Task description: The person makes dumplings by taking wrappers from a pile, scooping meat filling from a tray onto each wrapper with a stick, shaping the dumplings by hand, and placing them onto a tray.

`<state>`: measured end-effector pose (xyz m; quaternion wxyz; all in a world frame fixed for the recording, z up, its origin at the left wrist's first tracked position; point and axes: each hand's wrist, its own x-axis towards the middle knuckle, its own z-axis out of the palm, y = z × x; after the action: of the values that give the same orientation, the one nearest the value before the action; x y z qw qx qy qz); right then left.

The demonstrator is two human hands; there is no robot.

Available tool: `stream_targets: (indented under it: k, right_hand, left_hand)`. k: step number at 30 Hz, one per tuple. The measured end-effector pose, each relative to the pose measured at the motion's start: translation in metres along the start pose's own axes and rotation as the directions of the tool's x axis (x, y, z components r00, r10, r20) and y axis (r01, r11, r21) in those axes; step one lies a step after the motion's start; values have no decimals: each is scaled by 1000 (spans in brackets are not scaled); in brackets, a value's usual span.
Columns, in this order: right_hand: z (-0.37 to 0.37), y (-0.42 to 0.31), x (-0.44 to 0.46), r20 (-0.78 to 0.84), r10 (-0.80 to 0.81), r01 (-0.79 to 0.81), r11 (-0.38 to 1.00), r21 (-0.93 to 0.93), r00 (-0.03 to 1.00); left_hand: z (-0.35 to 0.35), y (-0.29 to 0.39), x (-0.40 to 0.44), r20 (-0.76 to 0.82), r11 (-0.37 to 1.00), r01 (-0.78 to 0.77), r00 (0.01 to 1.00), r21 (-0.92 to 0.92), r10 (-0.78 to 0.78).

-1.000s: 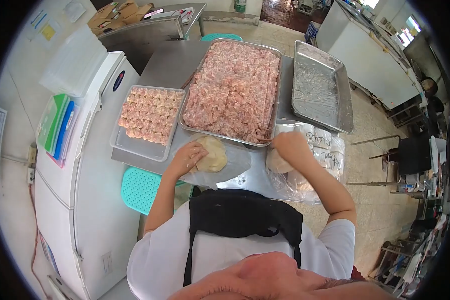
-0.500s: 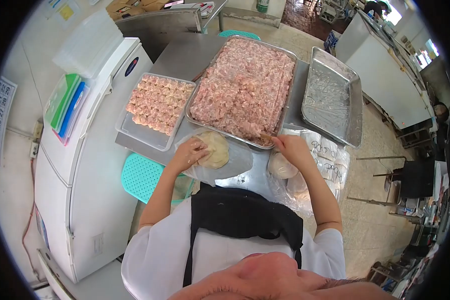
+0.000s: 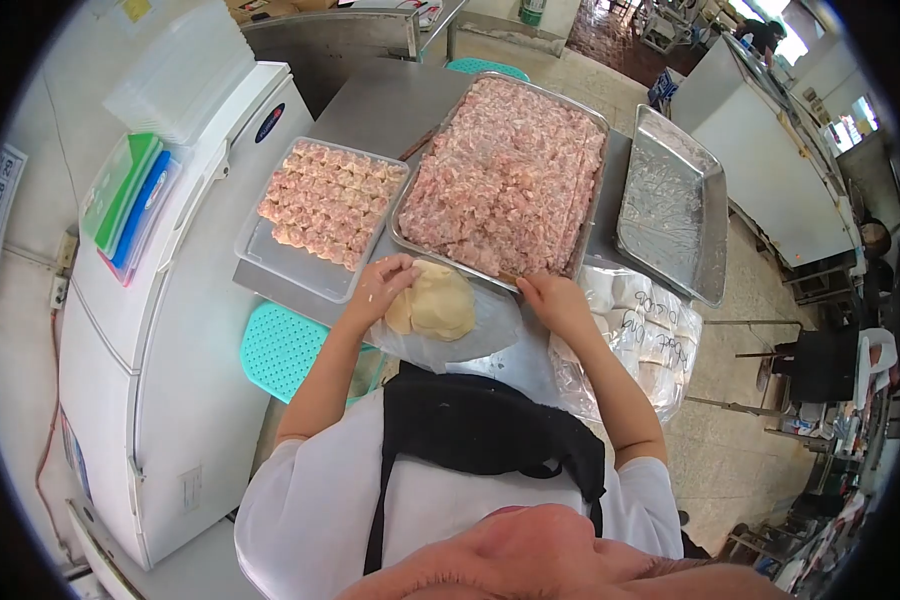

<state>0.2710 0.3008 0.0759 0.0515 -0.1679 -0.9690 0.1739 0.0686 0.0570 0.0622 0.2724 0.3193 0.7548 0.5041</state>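
A stack of pale, round dumpling wrappers (image 3: pixel 440 302) lies on a translucent plastic sheet (image 3: pixel 497 322) at the table's front edge. My left hand (image 3: pixel 382 288) is at the left rim of the stack, thumb and fingers pinched on a wrapper's edge. In my right hand (image 3: pixel 558 303) is a thin wooden spatula (image 3: pixel 508 277), of which only a short piece shows at the front rim of the large metal tray (image 3: pixel 398 232). Pinkish minced meat (image 3: pixel 500 170) fills that tray. On the left, a clear plastic tray (image 3: pixel 315 278) bears rows of filled dumplings (image 3: pixel 330 200).
Bagged white wrapper packs (image 3: pixel 635 335) lie right of my right hand. Behind them rests a metal tray (image 3: pixel 670 215) with residue. A white freezer (image 3: pixel 200 330) stands at the left, with a turquoise stool (image 3: pixel 280 350) beside it. Another person (image 3: pixel 765 35) is far back right.
My left hand has shifted from on top of the wrappers to their upper left edge. My right hand has drawn the spatula from the meat toward the tray's front rim, slightly left.
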Motion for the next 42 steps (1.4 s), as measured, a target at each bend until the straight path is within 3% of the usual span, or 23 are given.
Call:
stream_targets:
  k: [2,5,6,7,8,11,12,14,15,16,18,20,22,25,27,29,33,35,36,37,38,40,42]
  right_hand:
    - [-2,9,4,13,33,-34,993,112,999]
    - [-22,5,7,-87,58,-50,995,91,995]
    - [-30,1,10,-110,49,-48,999,6,993]
    - [-33,-2,10,-134,38,-49,996,-79,990]
    - [-23,-3,8,-135,46,-57,995,-80,990]
    - [1,-6,4,-31,-9,4,988,-156,999]
    - [-3,-7,3,23,46,-44,996,-77,999]
    - [-6,-6,0,81,99,-99,995,-3,992]
    - [-7,-3,-1,77,141,-152,976,158,987]
    - [-6,-2,-3,80,184,-200,928,316,980]
    - [-4,-2,-6,26,224,-217,901,376,974]
    - [1,-1,-7,-24,267,-231,870,437,963]
    - [9,-6,-8,-117,367,-199,713,673,923]
    - [13,-20,-4,-82,390,-173,576,799,917]
    - [15,-33,-1,-42,388,-182,522,833,921]
    - [15,-48,1,47,359,-222,462,859,932]
    - [16,-82,7,74,332,-189,329,925,940]
    - [22,-79,3,169,315,-262,279,924,934]
    - [28,-77,0,263,298,-337,229,913,917]
    - [43,-77,-1,262,298,-335,229,914,918]
    - [63,-79,-1,172,318,-257,250,934,932]
    - [69,-83,-3,77,335,-176,276,945,939]
    - [60,-75,-7,207,319,-363,583,727,925]
  left_hand:
    - [1,-11,7,88,837,102,994,-538,-64]
    - [1,1,12,202,690,196,977,-696,-74]
    - [0,4,15,209,689,202,975,-696,-75]
    - [-1,7,20,147,932,38,989,-361,17]
    - [-2,9,23,126,989,-138,983,44,131]
    - [-3,15,26,145,986,-40,987,-161,64]
    - [-1,12,28,148,986,-42,987,-164,67]
    - [4,0,33,225,727,198,973,-658,-61]
    - [4,-4,34,227,726,196,972,-659,-56]
    - [2,-8,35,176,831,102,984,-547,-5]
    - [0,-6,34,137,910,2,989,-416,60]
    - [0,6,29,52,962,-268,961,-59,271]
    - [5,5,30,66,967,-208,973,-145,219]
    - [15,16,28,78,958,-113,987,-265,138]
    - [27,26,24,81,949,-81,991,-304,110]
    - [38,33,20,78,908,-225,960,-353,268]
    - [36,33,15,133,916,-281,935,-288,328]
    - [32,10,20,94,901,-70,988,-428,121]
    - [26,13,21,93,902,-72,988,-426,123]
    - [18,20,23,76,682,27,996,-731,41]
    - [10,23,26,92,355,101,995,-930,-42]
    - [-9,26,27,113,291,104,994,-951,14]
    - [-22,40,23,175,168,182,983,-969,-55]
